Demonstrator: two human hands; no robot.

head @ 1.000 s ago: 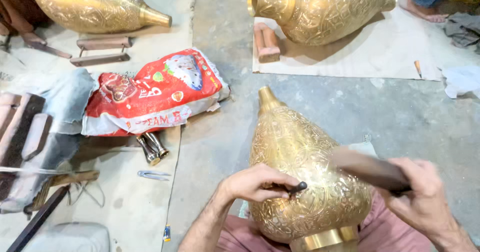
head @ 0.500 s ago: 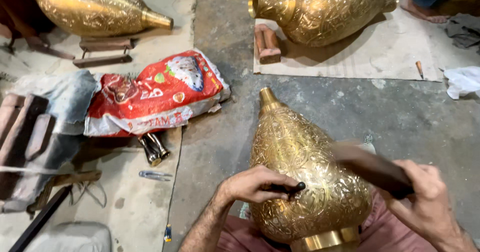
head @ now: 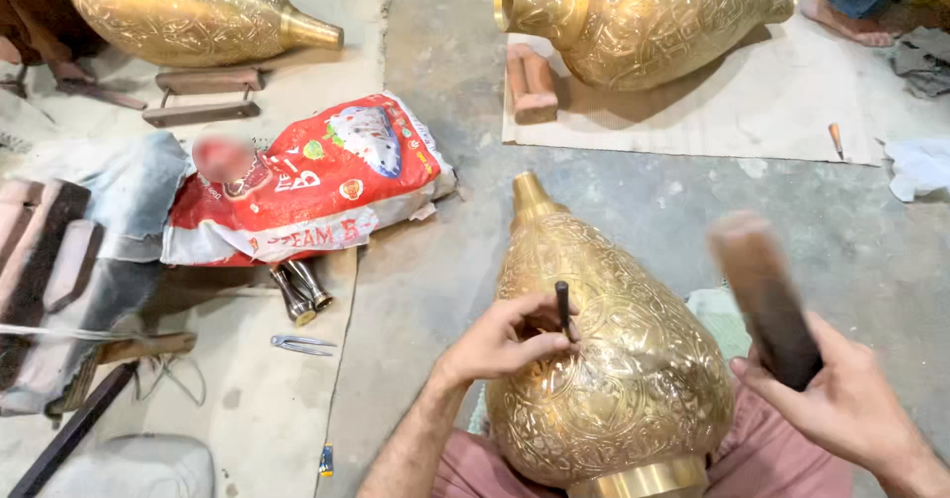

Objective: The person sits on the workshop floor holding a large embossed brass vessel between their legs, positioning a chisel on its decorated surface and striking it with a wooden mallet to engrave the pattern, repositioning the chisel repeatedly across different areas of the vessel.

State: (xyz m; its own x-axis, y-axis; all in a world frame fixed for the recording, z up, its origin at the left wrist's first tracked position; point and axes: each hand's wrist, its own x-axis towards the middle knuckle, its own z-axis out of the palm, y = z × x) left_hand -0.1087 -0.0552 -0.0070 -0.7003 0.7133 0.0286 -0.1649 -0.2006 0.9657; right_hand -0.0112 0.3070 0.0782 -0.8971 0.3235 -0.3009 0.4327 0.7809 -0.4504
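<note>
Your right hand (head: 841, 399) has lifted the wooden mallet (head: 764, 300), grip clamped on it. Your left hand (head: 500, 340) keeps pinching the chisel (head: 562, 305) against the brass vase (head: 604, 360) on your lap: another strike is due.

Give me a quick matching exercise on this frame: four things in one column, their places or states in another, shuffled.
Things:
1. left hand
2. right hand
3. engraved brass vase
4. red and white sack

Places or states:
A. lies on the floor to the left
B. holds a thin dark punch against the brass
C. rests in the person's lap, narrow neck pointing away
D. grips a raised wooden mallet

Pairs: 1-B, 2-D, 3-C, 4-A
</note>
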